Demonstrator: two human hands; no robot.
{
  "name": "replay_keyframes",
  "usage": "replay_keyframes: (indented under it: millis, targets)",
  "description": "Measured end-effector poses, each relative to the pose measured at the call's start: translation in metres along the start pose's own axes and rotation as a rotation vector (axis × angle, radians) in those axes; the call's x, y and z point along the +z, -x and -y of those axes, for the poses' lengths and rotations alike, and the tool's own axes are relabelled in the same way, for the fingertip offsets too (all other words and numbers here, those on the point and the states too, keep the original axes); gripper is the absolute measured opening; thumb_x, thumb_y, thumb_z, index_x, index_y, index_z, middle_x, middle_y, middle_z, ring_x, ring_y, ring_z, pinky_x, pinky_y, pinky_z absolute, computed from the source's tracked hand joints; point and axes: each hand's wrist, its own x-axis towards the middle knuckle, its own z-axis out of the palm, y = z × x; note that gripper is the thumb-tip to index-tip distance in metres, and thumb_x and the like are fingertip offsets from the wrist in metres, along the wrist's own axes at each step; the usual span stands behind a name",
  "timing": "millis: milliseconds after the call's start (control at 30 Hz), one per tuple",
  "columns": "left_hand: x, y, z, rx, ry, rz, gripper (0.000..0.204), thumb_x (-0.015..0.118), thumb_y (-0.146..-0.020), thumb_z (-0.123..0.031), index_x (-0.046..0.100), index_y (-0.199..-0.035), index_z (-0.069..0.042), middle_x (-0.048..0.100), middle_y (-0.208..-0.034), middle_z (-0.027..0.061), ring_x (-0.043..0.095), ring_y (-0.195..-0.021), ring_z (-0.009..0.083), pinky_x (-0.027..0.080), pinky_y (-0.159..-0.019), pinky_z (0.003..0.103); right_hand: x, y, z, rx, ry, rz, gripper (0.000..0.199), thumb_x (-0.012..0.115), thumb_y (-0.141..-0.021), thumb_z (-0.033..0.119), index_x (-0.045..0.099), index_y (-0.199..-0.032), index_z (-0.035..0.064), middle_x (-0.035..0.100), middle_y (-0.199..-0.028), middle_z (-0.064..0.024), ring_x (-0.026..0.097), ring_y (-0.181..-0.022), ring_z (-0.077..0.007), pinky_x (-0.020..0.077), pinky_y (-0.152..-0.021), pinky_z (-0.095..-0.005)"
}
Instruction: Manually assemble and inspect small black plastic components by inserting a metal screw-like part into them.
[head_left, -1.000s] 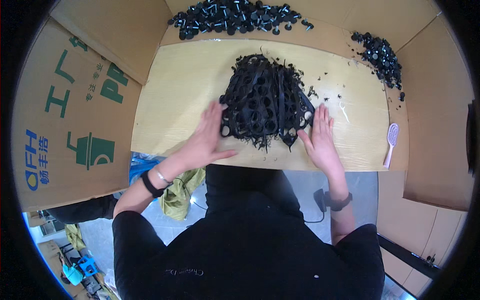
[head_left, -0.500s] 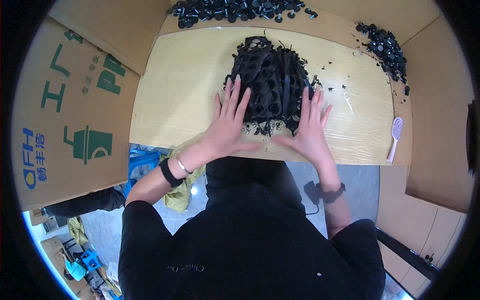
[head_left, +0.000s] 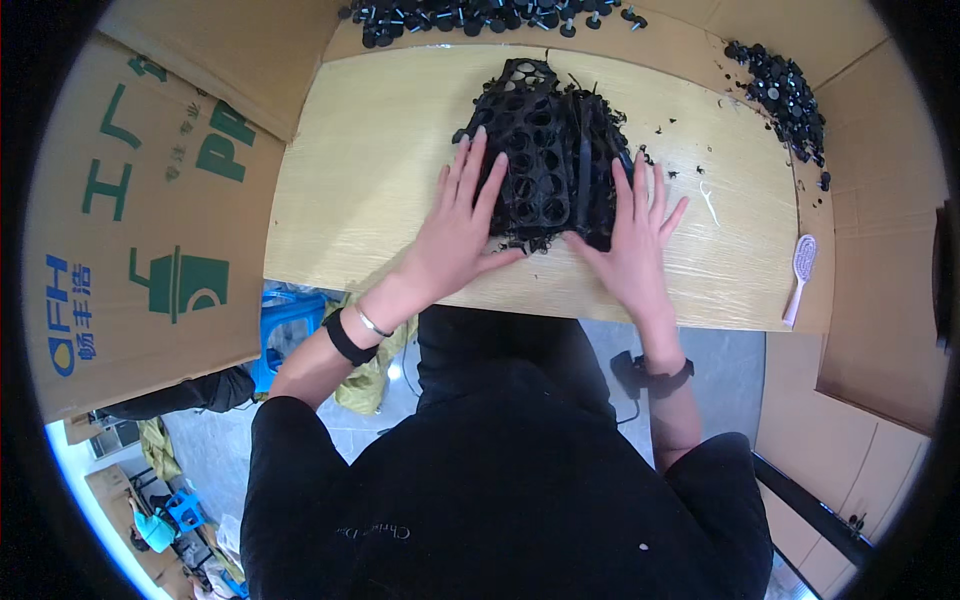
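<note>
A heap of black perforated sheets [head_left: 540,165], rubbery in look and with rows of round holes, lies on the pale table [head_left: 370,180] in front of me. Its edges are ragged, with small black scraps around it. My left hand [head_left: 455,225] rests against the heap's left side, fingers spread and pointing away from me. On the opposite side my right hand [head_left: 635,235] lies along the heap's edge, its fingers also apart and the thumb toward the near edge. Neither hand is closed around anything.
Black round-headed screws [head_left: 480,15] are piled along the far edge, and another screw pile [head_left: 780,90] sits at the far right. A pale purple brush [head_left: 803,262] lies at the right. Cardboard walls [head_left: 190,200] enclose the table. A blue stool [head_left: 285,325] stands below at left.
Both hands have come in against the sides of the heap, and the right thumb now reaches its near edge. The near-side scraps have been pushed closer under the heap.
</note>
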Motion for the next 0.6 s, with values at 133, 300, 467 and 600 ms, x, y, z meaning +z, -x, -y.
replay_keyframes:
  millis: [133,300,467,600]
  targets:
    - [-0.018,0.009,0.016,0.062,-0.035,-0.017,0.114,0.082,-0.07,-0.041,0.014,-0.154,-0.005,0.006,-0.159,0.0227,0.006,-0.147,0.0434,0.017,-0.118,0.051,-0.007,0.003,-0.029,-0.124,-0.119,0.013,0.1,0.079,-0.073,0.043,0.028,-0.149,0.002,0.017,-0.158,-0.02,0.009,-0.147,-0.0412,-0.0052,-0.112,-0.0674]
    - [-0.026,0.01,0.042,-0.096,0.054,0.087,0.112,0.082,-0.071,-0.04,0.015,-0.154,-0.005,0.006,-0.16,0.0216,0.008,-0.147,0.0414,0.015,-0.119,0.05,0.008,0.01,-0.041,0.06,-0.059,0.044,0.091,0.076,-0.076,0.03,0.029,-0.149,0.0022,0.015,-0.159,-0.0211,0.009,-0.147,-0.0414,-0.0049,-0.114,-0.0647]
    - [-0.011,0.002,0.036,0.011,0.084,0.105,0.11,0.078,-0.076,-0.044,0.011,-0.154,-0.004,0.006,-0.159,0.0244,0.008,-0.147,0.044,0.014,-0.118,0.052,0.017,0.007,-0.036,-0.006,-0.005,0.096,0.088,0.071,-0.075,0.017,0.028,-0.149,0.0023,0.015,-0.159,-0.0208,0.011,-0.147,-0.0405,-0.0041,-0.115,-0.0627]
    - [-0.027,-0.002,0.042,0.007,0.451,0.082,0.104,0.074,-0.083,-0.041,0.009,-0.154,-0.003,0.001,-0.16,0.0245,0.006,-0.148,0.039,0.012,-0.12,0.044,-0.004,0.001,-0.06,0.008,-0.237,0.137,0.088,0.072,-0.072,0.012,0.032,-0.149,0.0057,0.023,-0.158,-0.0189,0.016,-0.147,-0.0374,0.0033,-0.119,-0.057]
